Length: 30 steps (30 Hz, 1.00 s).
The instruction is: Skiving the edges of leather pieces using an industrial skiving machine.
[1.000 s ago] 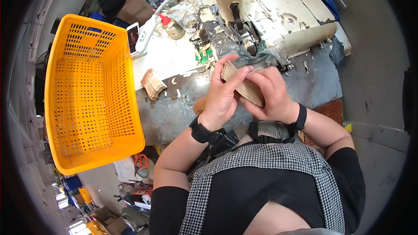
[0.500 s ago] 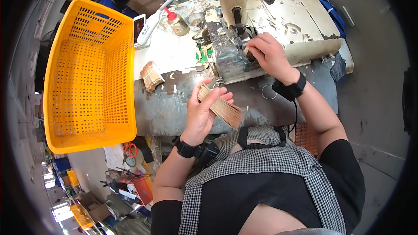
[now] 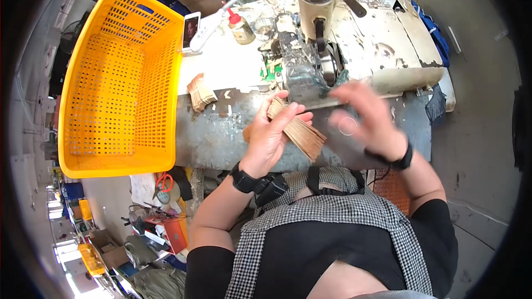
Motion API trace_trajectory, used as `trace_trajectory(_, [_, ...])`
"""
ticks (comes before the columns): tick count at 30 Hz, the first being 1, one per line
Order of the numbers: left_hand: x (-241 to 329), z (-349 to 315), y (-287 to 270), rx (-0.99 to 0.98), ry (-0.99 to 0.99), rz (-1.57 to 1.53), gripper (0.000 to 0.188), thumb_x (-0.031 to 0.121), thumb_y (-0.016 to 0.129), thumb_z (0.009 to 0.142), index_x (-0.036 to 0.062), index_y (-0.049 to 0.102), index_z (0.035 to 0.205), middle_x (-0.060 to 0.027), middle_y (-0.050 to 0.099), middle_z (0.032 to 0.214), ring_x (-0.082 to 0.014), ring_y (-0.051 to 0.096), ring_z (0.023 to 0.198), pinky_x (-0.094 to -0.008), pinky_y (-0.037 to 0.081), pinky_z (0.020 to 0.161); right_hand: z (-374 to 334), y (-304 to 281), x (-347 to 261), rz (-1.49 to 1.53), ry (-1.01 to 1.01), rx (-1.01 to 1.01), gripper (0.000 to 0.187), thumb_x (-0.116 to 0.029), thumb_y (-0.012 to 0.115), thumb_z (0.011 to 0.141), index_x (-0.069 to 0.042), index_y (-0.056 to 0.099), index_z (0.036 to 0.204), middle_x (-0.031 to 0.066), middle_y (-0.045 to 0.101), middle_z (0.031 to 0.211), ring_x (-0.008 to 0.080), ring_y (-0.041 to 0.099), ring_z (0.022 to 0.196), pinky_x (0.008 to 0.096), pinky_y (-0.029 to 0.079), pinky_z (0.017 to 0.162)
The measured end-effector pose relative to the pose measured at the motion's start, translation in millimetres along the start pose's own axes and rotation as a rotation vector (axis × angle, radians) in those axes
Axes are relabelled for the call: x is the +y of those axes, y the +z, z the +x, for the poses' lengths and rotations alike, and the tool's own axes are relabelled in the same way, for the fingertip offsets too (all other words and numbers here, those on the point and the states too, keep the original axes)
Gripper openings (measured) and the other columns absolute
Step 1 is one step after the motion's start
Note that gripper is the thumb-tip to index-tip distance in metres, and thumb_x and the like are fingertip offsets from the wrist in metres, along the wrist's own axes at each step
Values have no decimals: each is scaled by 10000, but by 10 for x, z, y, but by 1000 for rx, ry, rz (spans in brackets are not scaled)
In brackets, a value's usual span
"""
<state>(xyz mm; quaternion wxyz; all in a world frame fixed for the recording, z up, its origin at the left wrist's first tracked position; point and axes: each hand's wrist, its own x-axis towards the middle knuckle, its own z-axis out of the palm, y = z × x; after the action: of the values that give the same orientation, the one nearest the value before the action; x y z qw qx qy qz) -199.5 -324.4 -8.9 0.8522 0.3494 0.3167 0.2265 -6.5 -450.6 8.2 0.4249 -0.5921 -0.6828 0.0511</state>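
My left hand is closed round a bundle of thin, flat tan-brown strips. Its thumb presses on top, and the strips fan out toward the lower right. My right hand is in the air over the front of the bench, right of the bundle, and blurred by motion. Its thumb and fingers look spread apart, with nothing visible between them. Just beyond it stands a cream-coloured bench machine with a lever on top and a round metal part low at its front.
A large yellow plastic basket stands at the left. A second pile of tan strips lies on the bench. Farther back are a red-capped glue bottle, a phone and a white power strip. Scraps litter the machine bed.
My right hand has drawn back from the machine's front toward me and to the right, and its fingers have spread. The left hand still holds the bundle.
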Motion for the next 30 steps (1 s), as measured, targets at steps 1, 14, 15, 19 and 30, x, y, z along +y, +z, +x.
trace_trajectory(1, [21,60,36,-50,7,-15,412,107,620,926,78,402,1276,-174,618,1077,-289,656,988,-423,567,855,15,114,-165,-8,-11,-43,538,-227,745,772,-22,530,1220,154,571,1078,335,592,910,395,492,775])
trace_trajectory(14, [873,945,-348,-390,128,921,385,285,558,970,98,515,1304,-75,592,1156,-144,576,1061,-293,479,890,2,504,-341,301,450,122,515,-106,678,810,-37,404,1240,152,653,928,210,660,790,291,505,698])
trace_trajectory(15, [937,1170,-413,-338,226,1116,371,272,568,951,95,540,1275,-81,607,1137,-166,595,1019,-307,489,859,-7,511,-376,441,535,144,508,-82,666,818,-35,393,1243,135,636,975,181,635,847,280,492,734])
trace_trajectory(19, [945,2102,-851,-167,662,1707,378,139,567,839,44,598,1204,-165,611,1161,-305,604,1068,-401,491,893,12,542,-520,703,720,156,479,-34,624,842,-27,365,1244,105,578,1078,135,571,944,270,460,804])
trace_trajectory(30, [852,3012,-712,-198,137,2167,345,142,589,759,-8,647,1065,-222,641,1120,-374,616,1057,-433,505,894,-65,710,-590,681,809,234,478,-28,618,841,-47,364,1246,97,589,1050,117,572,879,245,459,744])
